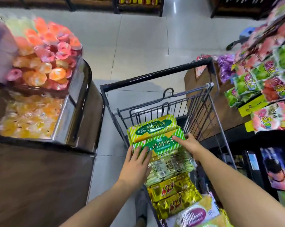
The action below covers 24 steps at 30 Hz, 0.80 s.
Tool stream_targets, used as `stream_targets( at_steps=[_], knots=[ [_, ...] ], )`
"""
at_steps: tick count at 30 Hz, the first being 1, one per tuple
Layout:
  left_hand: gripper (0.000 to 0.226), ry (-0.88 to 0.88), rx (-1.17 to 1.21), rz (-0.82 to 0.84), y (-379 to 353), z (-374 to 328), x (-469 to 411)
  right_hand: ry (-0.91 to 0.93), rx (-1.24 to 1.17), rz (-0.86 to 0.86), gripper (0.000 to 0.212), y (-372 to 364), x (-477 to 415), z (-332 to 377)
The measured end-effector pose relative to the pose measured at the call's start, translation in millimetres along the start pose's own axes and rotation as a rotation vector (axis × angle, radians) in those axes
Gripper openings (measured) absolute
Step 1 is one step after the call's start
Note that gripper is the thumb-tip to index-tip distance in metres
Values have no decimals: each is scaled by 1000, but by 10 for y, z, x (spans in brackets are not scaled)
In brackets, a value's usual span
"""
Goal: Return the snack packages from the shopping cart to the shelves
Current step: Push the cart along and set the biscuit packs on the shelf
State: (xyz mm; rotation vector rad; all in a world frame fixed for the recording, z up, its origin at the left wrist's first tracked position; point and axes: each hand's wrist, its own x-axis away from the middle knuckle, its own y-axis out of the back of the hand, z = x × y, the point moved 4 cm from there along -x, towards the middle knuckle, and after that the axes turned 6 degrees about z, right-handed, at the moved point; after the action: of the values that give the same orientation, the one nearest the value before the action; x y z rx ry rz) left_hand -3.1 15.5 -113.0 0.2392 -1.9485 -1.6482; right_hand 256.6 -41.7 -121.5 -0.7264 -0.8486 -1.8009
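Note:
A black wire shopping cart [202, 110] stands in front of me, filled with snack packages. At its front lie two green-and-yellow striped biscuit packages, one [152, 126] behind the other [159, 143]. My left hand [135, 166] rests with straight, spread fingers on the left end of the nearer package. My right hand [188, 143] grips its right end, thumb on top. Under and behind it are a clear biscuit pack [169, 166], two gold foil packs [173, 190] and a white-and-purple bag [195, 213].
On the right, shelves [253, 108] carry green and pink snack bags [261, 79]. On the left, a curved display stand [82, 89] holds jelly cups [45, 54] and yellow candies [28, 118]. A tiled aisle [138, 43] runs ahead toward more shelving.

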Motion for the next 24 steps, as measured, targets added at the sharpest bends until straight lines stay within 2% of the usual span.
stream_targets(
  at_steps=[2,6,9,13,16,19,22,23,24],
  knots=[
    [63,14,35,14,-46,32,37,-28,-74,30,94,27,-35,-17],
    [67,24,70,47,-119,53,80,-132,-157,177,134,12,-40,-239],
    [71,12,81,52,-107,36,77,-160,-278,266,148,-47,8,-410],
    [65,-5,137,-3,-11,44,65,-179,-302,266,134,-70,144,-505],
    [56,27,253,-24,136,22,49,-152,-328,231,132,-56,441,-450],
    [65,95,455,12,265,-53,11,-78,-384,214,122,59,524,-720],
    [65,232,728,-46,458,-187,-7,-34,-492,134,118,363,443,-1200],
    [69,276,809,-40,523,-298,5,-15,-538,97,115,425,664,-1250],
    [74,321,889,-13,561,-381,3,-5,-566,80,106,395,1087,-1005]
  ],
)
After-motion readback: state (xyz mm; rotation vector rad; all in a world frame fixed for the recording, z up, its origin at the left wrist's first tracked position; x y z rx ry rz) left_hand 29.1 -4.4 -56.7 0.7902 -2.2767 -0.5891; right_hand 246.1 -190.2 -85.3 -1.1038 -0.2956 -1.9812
